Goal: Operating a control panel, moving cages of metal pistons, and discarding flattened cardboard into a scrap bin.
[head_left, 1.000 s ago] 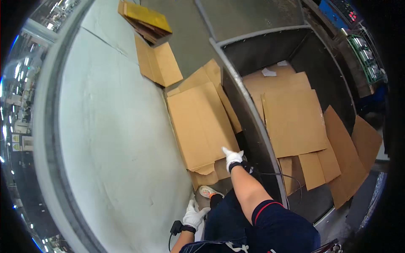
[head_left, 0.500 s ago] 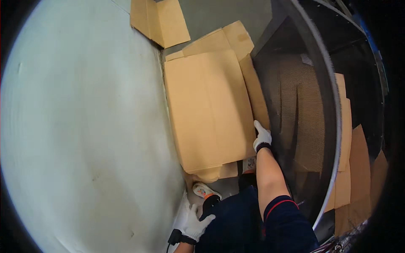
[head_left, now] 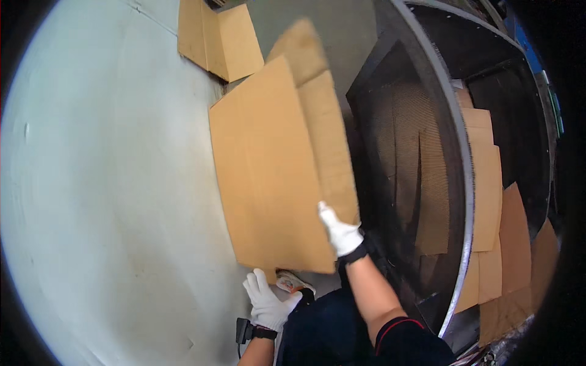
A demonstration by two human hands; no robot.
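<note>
My right hand [head_left: 340,232], in a white glove, grips the lower right edge of a large flattened brown cardboard box [head_left: 274,171], which is lifted and tilted off the floor beside a dark mesh-walled cart [head_left: 421,158]. My left hand [head_left: 267,300], also gloved in white and with a black wristband, hangs with fingers apart below the cardboard's lower edge, holding nothing. A shoe shows just below the cardboard.
Another flattened cardboard box [head_left: 220,39] lies on the pale grey floor [head_left: 110,195] at the top. Inside the cart lie several flat cardboard sheets [head_left: 488,195]. The cart's metal rim [head_left: 465,183] curves down the right side.
My right hand has lifted the large cardboard up off the floor, and it now tilts toward me. The camera has moved closer to the cart wall.
</note>
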